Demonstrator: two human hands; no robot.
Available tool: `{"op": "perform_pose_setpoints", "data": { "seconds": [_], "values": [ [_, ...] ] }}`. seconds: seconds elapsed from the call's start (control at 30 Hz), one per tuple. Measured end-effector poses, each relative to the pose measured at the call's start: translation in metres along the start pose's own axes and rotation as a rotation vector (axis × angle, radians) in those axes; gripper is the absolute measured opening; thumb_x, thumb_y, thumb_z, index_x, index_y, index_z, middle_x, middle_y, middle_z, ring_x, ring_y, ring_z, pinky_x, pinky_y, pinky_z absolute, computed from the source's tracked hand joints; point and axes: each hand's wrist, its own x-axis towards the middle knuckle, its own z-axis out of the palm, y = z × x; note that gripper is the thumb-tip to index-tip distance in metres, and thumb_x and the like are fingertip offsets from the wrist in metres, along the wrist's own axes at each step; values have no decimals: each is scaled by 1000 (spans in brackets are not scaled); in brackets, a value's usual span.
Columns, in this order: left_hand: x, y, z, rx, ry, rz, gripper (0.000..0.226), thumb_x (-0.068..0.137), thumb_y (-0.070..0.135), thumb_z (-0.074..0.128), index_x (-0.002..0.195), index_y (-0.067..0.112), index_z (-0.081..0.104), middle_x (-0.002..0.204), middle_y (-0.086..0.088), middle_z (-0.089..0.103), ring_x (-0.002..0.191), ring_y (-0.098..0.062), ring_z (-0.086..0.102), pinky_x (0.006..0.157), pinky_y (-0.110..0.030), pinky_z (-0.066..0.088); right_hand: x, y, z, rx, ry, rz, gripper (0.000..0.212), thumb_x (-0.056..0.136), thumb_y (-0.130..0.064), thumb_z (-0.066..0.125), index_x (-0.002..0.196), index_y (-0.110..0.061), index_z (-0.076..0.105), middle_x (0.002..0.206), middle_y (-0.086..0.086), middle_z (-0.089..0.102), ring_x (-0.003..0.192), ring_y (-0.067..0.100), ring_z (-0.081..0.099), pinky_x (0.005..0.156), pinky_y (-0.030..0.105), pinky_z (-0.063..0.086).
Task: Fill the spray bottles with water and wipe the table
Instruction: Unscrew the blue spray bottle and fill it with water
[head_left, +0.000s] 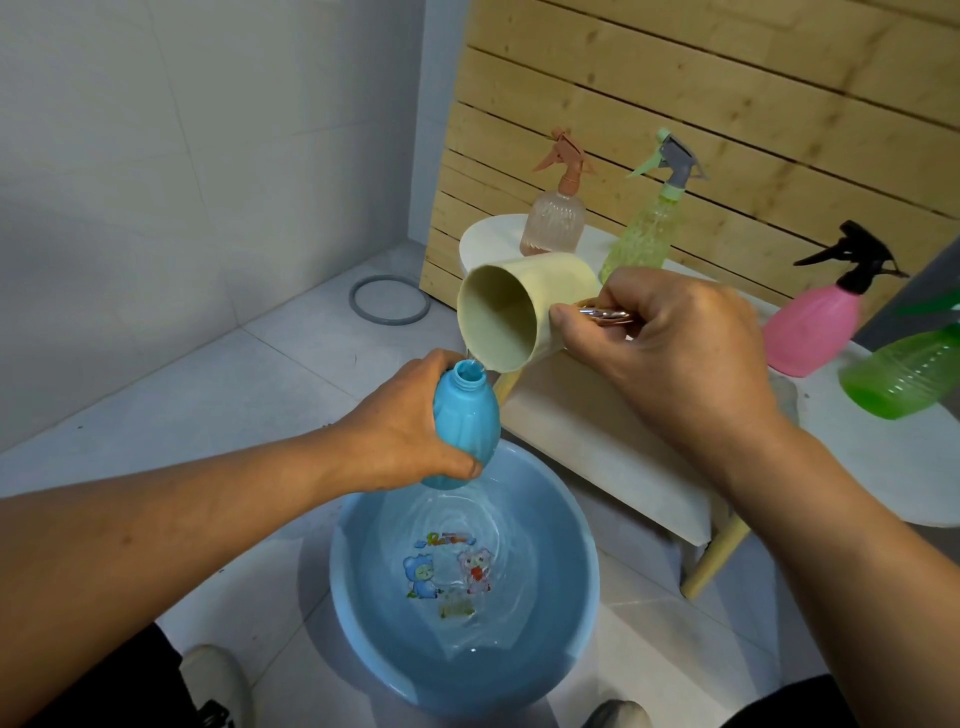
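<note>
My left hand (410, 436) grips an uncapped blue spray bottle (464, 421), held upright over a blue basin (363, 613) of water on the floor. My right hand (670, 343) holds a cream cup (519, 312) by its shiny handle, tipped on its side with its rim just above the bottle's neck. A thin stream of water runs from the cup's lip into the bottle mouth. On the white table (883, 457) stand a peach spray bottle (553, 218), a light green spray bottle (644, 228), a pink spray bottle (813, 327) with a black head, and a bright green bottle (904, 374).
A cream stool (613, 467) with wooden legs stands under the table, beside the basin. A wooden slat panel (727, 104) leans behind the table. A grey ring (389, 300) lies on the tiled floor near the wall. My shoes (213, 680) show at the bottom edge.
</note>
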Motion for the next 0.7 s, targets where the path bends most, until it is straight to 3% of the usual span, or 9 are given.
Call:
{"op": "perform_pose_setpoints", "data": {
  "seconds": [0.23, 0.37, 0.57, 0.7],
  "values": [
    [1, 0, 0, 7, 11, 2, 94, 58, 37, 96, 131, 42, 37, 119, 18, 51, 102, -6, 60, 72, -21, 56, -1, 1, 0, -66, 15, -59, 42, 89, -44, 67, 63, -14, 56, 57, -2, 51, 57, 24, 47, 51, 31, 29],
    [2, 0, 0, 4, 13, -1, 93, 57, 36, 96, 132, 38, 41, 118, 16, 54, 102, -7, 61, 77, -28, 60, -2, -1, 1, -124, 55, -97, 43, 89, -44, 65, 61, -15, 51, 57, -4, 45, 58, 23, 43, 55, 29, 23],
    [2, 0, 1, -16, 13, -5, 86, 56, 35, 97, 127, 36, 47, 114, 16, 58, 99, -7, 63, 76, -28, 60, -3, -3, 2, -182, 85, -180, 42, 93, -47, 62, 65, -24, 41, 62, -9, 39, 61, 19, 39, 55, 29, 26],
    [2, 0, 1, -14, 16, -2, 84, 57, 34, 97, 125, 37, 48, 112, 17, 58, 97, -2, 62, 71, -19, 56, -3, -4, 2, -251, 102, -241, 41, 95, -48, 61, 68, -27, 38, 65, -8, 41, 64, 18, 38, 54, 29, 26]
  ]
}}
